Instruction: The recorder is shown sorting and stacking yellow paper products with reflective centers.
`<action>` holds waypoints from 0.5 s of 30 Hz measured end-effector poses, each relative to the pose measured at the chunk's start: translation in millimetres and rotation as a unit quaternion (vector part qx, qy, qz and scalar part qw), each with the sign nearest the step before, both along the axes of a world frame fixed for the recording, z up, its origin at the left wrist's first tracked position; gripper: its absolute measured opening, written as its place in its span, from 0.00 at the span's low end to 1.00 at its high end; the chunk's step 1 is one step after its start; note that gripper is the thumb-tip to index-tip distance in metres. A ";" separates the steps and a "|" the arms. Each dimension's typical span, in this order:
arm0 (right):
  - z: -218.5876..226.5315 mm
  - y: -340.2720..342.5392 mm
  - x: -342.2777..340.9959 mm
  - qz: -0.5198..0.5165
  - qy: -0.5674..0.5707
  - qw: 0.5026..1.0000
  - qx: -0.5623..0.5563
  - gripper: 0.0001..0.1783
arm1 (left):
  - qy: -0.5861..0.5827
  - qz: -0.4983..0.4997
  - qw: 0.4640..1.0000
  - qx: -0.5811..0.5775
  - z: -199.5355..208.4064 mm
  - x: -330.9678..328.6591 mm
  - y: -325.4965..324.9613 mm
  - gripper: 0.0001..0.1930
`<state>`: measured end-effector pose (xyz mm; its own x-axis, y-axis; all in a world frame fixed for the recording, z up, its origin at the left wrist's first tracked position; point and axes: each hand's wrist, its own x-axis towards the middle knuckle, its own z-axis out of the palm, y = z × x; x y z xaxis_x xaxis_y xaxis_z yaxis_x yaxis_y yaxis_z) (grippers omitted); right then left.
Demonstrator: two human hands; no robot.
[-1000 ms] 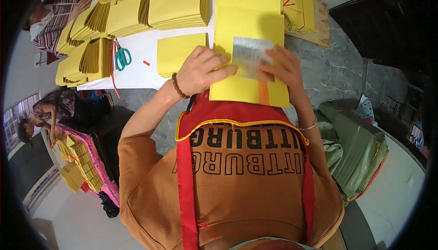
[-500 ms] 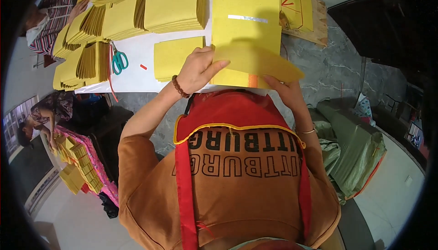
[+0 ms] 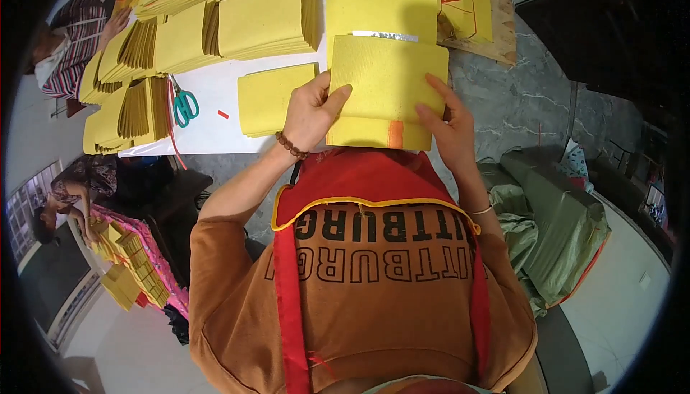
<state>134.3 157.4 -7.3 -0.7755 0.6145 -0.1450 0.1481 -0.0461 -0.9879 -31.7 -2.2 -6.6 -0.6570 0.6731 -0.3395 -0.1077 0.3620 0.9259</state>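
In front of me at the table edge lies a folded yellow paper sheet (image 3: 388, 81), with an orange strip (image 3: 396, 135) near its lower edge. It overlaps another yellow sheet (image 3: 381, 12), whose silvery-white strip (image 3: 384, 35) shows just above the fold. My left hand (image 3: 310, 112) grips the left edge, thumb on top and the other fingers curled at the side, partly hidden. On the right edge rests my right hand (image 3: 449, 122), its thumb and index finger apart on the paper. A low stack of yellow sheets (image 3: 277, 99) lies just left of my left hand.
Stacks of folded yellow paper (image 3: 262, 17) fill the table's far left. Teal-handled scissors (image 3: 185, 108) and a red scrap (image 3: 223, 114) lie nearer. Tied yellow bundles (image 3: 471, 6) sit on a wooden board at right. Two other people work at left. A green-wrapped pile (image 3: 553, 229) stands right.
The lifted near part of the yellow sheet has been folded away from me and now lies flat, partly covering the silvery strip. My right hand has moved up along the right edge, its fingers spreading.
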 end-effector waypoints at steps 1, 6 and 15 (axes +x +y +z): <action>-1.0 1.2 -0.2 0.006 -0.020 1.000 -0.008 0.25 | -0.001 0.001 1.000 -0.002 -5.6 -0.8 -2.4 0.09; -3.6 0.5 -5.6 -0.012 -0.034 0.998 -0.042 0.26 | 0.026 0.009 0.999 0.017 -31.3 -7.4 -4.5 0.14; -11.9 0.0 -7.2 -0.036 -0.046 0.998 0.000 0.25 | 0.025 0.002 0.999 -0.036 -23.9 -11.9 -1.1 0.13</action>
<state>127.1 157.4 -19.1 -0.7131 0.6680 -0.2129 0.2341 -0.0594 -0.9704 -43.6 -3.3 -30.5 -0.6769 0.6458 -0.3532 -0.0634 0.4269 0.9021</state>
